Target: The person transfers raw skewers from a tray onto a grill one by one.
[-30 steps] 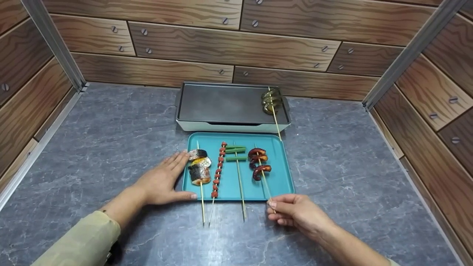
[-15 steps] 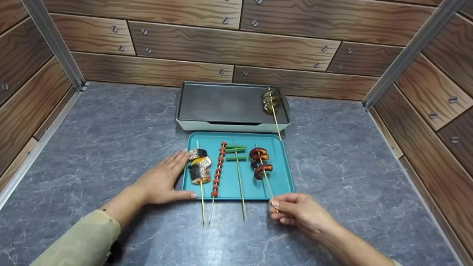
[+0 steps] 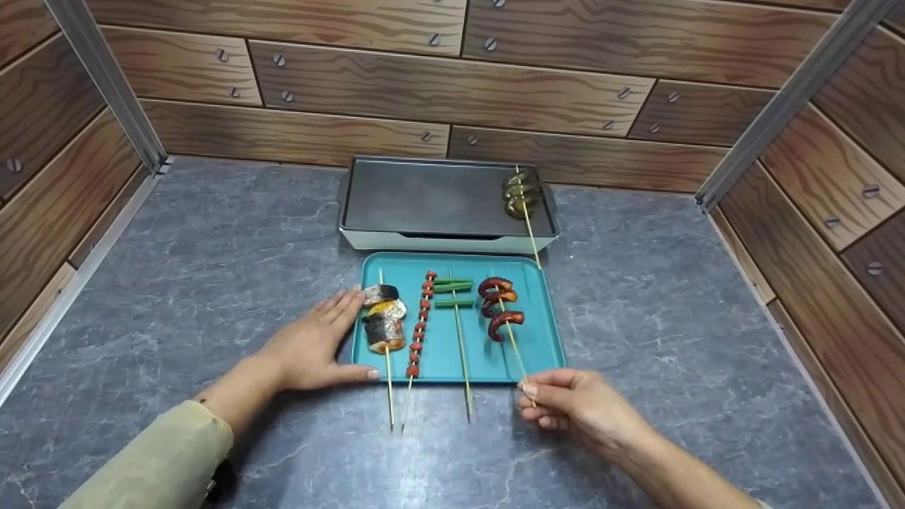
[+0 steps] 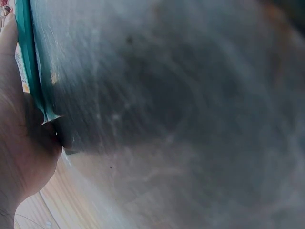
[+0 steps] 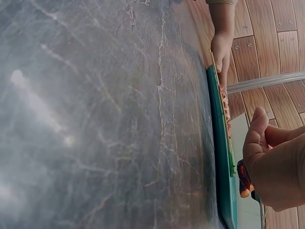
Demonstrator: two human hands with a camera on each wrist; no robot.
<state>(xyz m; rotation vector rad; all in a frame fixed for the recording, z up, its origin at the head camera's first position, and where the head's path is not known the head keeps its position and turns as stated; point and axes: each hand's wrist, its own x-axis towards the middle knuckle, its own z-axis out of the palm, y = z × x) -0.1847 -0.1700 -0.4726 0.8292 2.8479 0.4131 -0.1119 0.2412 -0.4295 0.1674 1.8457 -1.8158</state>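
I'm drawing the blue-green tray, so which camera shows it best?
The head view: it looks down on the tray, showing most of its flat inside and rim. The left wrist view catches only a strip at its edge; the right wrist view shows mainly its side.

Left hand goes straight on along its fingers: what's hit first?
Probably the fish skewer, at its top piece. In the head view the left hand ends right beside it, at the tray's left rim; whether hand and fish touch, I can't tell.
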